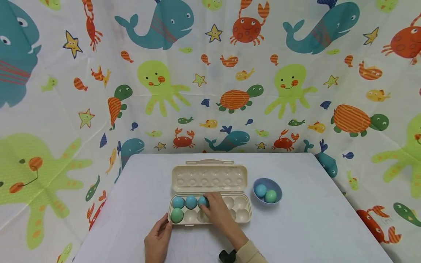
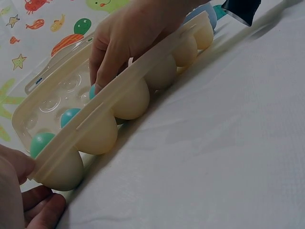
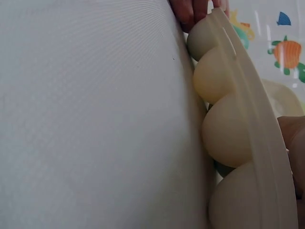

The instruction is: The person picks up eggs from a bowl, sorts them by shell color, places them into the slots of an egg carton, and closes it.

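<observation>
An open cream egg carton lies on the white table, its lid folded back away from me. My left hand holds the carton's front left corner; in the left wrist view its thumb is at the rim and its fingers sit low beside the end cup. With its fingertips, my right hand grips a blue egg at the third cup of the back row. Two blue eggs sit to its left in that row. A green egg fills the front left cup. The right hand partly covers the middle cups.
Right of the carton stands a blue bowl holding a blue egg and a light green egg. A black object shows beside the right sleeve. A cloth printed with sea animals hangs around the table's back and sides.
</observation>
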The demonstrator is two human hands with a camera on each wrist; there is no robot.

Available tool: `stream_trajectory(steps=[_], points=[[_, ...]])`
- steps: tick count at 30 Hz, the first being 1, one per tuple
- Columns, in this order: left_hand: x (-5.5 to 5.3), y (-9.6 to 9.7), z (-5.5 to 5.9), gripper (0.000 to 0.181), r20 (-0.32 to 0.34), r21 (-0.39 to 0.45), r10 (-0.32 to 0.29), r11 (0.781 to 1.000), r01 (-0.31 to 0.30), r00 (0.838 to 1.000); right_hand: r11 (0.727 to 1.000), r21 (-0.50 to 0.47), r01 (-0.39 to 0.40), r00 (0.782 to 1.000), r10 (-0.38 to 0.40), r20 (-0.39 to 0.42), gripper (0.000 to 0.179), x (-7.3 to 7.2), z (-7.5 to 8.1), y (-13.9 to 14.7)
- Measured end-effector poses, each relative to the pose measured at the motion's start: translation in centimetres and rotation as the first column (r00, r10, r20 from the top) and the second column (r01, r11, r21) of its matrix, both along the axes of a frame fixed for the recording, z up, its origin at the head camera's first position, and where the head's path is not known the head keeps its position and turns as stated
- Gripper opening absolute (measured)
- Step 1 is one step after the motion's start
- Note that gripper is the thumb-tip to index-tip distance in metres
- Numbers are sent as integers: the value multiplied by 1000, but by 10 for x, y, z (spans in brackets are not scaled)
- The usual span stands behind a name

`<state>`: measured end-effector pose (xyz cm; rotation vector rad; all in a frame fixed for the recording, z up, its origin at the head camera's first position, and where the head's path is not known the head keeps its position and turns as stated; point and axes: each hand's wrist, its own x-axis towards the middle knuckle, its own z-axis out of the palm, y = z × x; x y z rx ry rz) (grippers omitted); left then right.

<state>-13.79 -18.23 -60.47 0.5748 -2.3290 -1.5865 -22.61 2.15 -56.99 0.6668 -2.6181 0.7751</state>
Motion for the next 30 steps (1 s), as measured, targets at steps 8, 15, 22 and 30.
stream_trajectory(steps=[8,15,22,30], points=[[0,-1,0,39,-2,8,-4,1000,4,1000,999,38,12,1000,-11,-18,35,-1,-2,2],[1,0,-1,40,-9,-6,3,1000,-3,1000,999,39,17,1000,-16,-24,37,2,10,9],[0,-1,-3,38,-31,11,18,1000,-17,999,1000,10,28,1000,-28,4,38,3,30,21],[0,-1,-3,38,-26,1,17,1000,-17,1000,996,31,81,997,-80,-4,41,0,43,35]])
